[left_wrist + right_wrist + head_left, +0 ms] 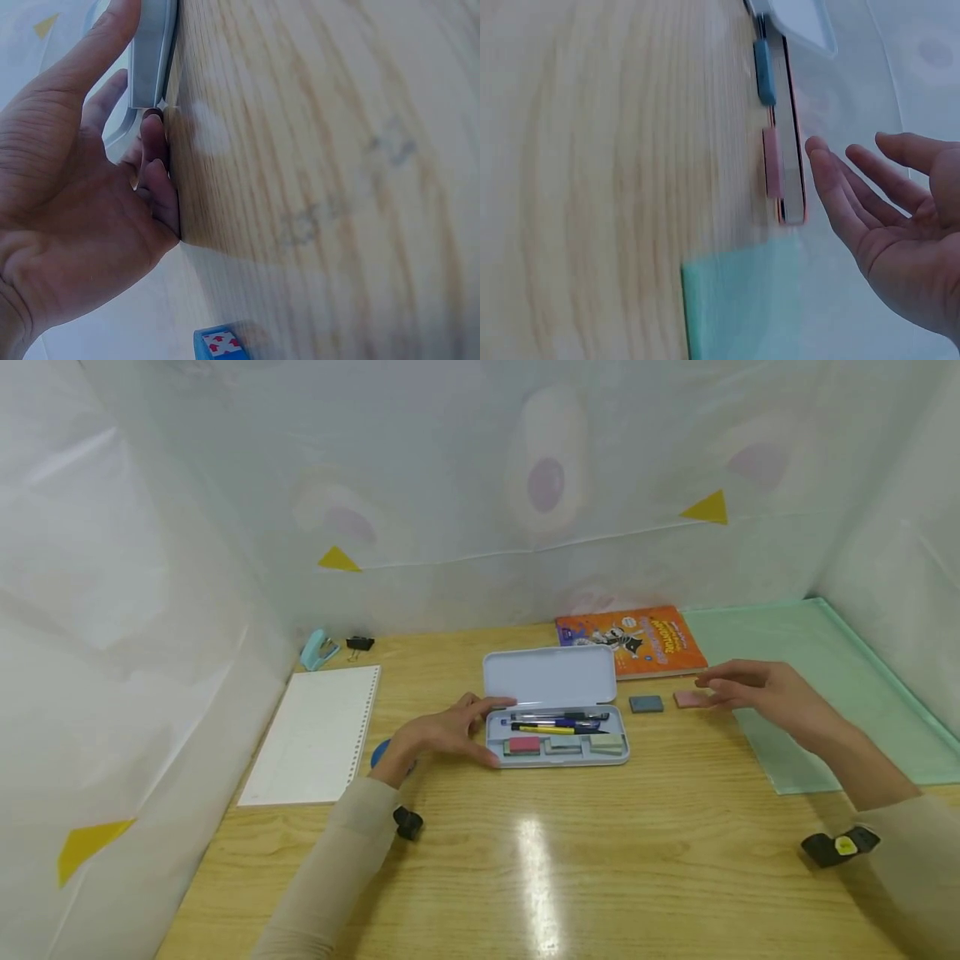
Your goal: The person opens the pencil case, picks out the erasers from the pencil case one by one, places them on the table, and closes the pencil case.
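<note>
A light-blue pencil case (557, 761) lies with its lid (550, 675) raised. Several pens (558, 723) fill its rear compartment; a pink-red block (523, 744) and pale blocks (606, 742) sit in the front one. My left hand (447, 729) holds the case's left end, thumb at the front corner and index finger by the hinge. My right hand (765, 693) hovers with spread fingers by a pink eraser (690, 699); in the right wrist view, a gap shows between fingertips and this eraser (772, 163). Left of it lies a blue-grey eraser (646, 704).
An orange book (660, 643) lies behind the erasers. A pale green glass-like mat (840, 677) covers the right side. A white notepad (315, 735), teal stapler (318, 650) and black binder clip (360, 643) occupy the left. A blue object (380, 753) is partly behind my left wrist.
</note>
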{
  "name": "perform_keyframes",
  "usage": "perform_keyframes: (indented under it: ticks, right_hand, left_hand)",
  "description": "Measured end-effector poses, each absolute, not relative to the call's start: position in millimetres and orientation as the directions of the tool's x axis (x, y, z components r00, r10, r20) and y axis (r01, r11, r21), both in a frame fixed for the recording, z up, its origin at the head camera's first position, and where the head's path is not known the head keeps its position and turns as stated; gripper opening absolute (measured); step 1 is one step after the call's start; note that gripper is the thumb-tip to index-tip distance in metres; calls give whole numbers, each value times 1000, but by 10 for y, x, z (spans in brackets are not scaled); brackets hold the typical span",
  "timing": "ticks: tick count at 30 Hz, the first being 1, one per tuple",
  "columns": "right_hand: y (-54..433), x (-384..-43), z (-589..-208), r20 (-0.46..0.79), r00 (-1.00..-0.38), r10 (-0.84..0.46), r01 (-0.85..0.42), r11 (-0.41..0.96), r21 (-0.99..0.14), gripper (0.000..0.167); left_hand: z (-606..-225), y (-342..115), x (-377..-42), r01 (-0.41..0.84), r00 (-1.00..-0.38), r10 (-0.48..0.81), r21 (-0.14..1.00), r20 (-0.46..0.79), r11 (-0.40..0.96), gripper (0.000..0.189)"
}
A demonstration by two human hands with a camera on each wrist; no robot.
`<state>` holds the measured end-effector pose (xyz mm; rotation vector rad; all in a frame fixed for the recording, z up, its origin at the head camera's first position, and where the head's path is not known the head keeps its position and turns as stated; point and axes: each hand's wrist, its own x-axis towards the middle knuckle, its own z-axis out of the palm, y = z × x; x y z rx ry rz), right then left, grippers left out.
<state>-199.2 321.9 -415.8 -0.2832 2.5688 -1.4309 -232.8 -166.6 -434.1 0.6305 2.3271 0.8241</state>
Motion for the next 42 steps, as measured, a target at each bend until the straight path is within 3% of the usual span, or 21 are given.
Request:
perform_keyframes:
  ticks: [8, 19, 32, 42]
  right_hand:
    - [2727, -1891, -4205, -39, -907, -420, -156, 419, -895, 36]
    - [2213, -1856, -4269, 14, -846, -532, -314, 477, -821, 25]
    - [1972, -1847, -4312, 31, -842, -539, -404, 591, -698, 26]
    - [1961, -1840, -4272, 7, -860, -510, -380, 633, -674, 19]
  left_hand:
    - [-4351, -1672, -2331, 247, -719, 592, 662, -365, 708, 95]
    - [-4341, -1664, -2332, 235, -722, 579, 651, -380, 721, 95]
    - [-4329, -1665, -2325, 226, -721, 582, 666, -377, 711, 95]
    - [-4326, -1668, -2321, 217, -721, 580, 671, -379, 709, 95]
